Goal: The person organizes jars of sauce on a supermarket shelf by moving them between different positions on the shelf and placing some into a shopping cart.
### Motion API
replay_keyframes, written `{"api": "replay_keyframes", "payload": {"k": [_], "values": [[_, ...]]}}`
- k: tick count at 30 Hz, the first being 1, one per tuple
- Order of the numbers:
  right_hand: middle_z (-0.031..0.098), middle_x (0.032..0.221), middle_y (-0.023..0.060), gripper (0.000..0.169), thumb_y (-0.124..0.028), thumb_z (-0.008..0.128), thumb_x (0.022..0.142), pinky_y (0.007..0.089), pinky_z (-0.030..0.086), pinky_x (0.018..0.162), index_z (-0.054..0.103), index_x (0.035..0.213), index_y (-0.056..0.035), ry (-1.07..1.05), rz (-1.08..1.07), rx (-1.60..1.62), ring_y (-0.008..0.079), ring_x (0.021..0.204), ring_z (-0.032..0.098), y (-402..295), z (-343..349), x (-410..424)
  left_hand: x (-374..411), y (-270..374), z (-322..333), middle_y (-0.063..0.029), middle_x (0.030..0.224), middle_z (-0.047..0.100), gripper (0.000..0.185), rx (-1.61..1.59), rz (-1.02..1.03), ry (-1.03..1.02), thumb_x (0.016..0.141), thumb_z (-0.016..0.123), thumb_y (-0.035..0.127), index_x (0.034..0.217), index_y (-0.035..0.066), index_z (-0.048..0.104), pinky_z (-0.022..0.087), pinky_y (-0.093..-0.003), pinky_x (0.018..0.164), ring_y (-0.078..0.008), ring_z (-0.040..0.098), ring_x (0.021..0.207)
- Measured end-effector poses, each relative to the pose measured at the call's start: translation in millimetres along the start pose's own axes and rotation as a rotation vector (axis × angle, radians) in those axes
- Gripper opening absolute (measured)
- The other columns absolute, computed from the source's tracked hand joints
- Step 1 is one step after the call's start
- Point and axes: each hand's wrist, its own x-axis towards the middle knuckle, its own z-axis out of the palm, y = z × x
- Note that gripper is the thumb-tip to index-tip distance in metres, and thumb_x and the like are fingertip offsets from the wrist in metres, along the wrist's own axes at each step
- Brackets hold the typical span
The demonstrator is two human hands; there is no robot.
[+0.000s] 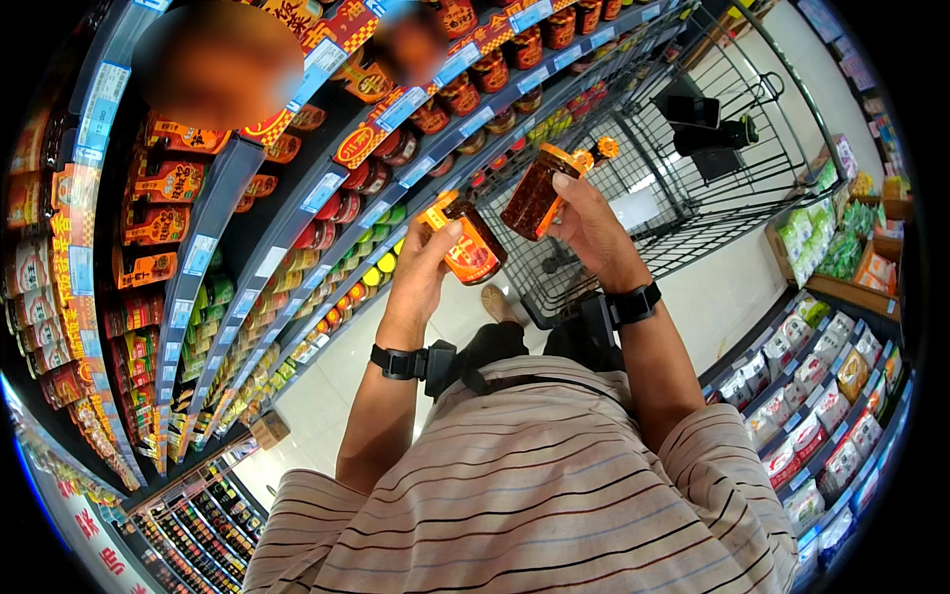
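Note:
My left hand grips a glass jar of dark sauce with an orange label and a yellow-orange lid. In my right hand is a second jar of dark red sauce, tilted, its orange lid towards the top; its label is mostly turned away. The two jars are apart, held up side by side. Just beyond the right-hand jar, one or more orange-capped items show over the cart; what they are I cannot tell.
A wire shopping cart stands ahead and to the right, holding a dark device and a black item. Shelves of jars curve along the left. Bagged goods fill shelves at the right. A cardboard box is at the lower left.

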Motion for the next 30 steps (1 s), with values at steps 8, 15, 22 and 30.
{"api": "replay_keyframes", "payload": {"k": [8,15,22,30], "values": [[0.062,0.128,0.0068,0.057,-0.039,0.065,0.096,0.0432,0.054,0.098,0.049,0.139,-0.0065,0.005,0.010,0.013,0.0184,0.116,0.063,10,-1,-2,-8,0,2,-0.0097,0.129,0.059,0.058,0.011,0.013,0.007,0.094,0.070,0.027,0.141,0.002,0.045,0.046,-0.0368,0.105,-0.0188,0.059,0.119],[0.062,0.128,0.0070,0.051,-0.038,0.058,0.100,0.0418,0.052,0.100,0.049,0.140,-0.0071,-0.069,0.010,0.050,0.0192,0.118,0.062,11,11,-9,-17,1,-7,-0.0081,0.128,0.060,0.057,0.002,0.013,-0.002,0.096,0.067,0.026,0.142,0.003,0.045,0.049,-0.0341,0.101,-0.0165,0.061,0.116],[0.063,0.128,0.0067,0.050,-0.038,0.056,0.102,0.0414,0.051,0.102,0.047,0.141,-0.0076,-0.031,0.004,0.025,0.0190,0.118,0.062,25,17,-9,-21,2,-25,-0.0074,0.129,0.062,0.057,-0.018,0.022,-0.043,0.097,0.067,0.028,0.144,0.003,0.045,0.051,-0.0335,0.098,-0.0159,0.062,0.115],[0.064,0.127,0.0073,0.049,-0.037,0.055,0.102,0.0398,0.053,0.097,0.048,0.139,-0.0076,-0.082,0.008,-0.002,0.0193,0.114,0.064,40,32,-7,-22,10,-55,-0.0096,0.126,0.060,0.075,0.020,0.054,0.043,0.091,0.075,0.031,0.149,0.004,0.036,0.054,-0.0325,0.092,-0.0170,0.063,0.114]]}}
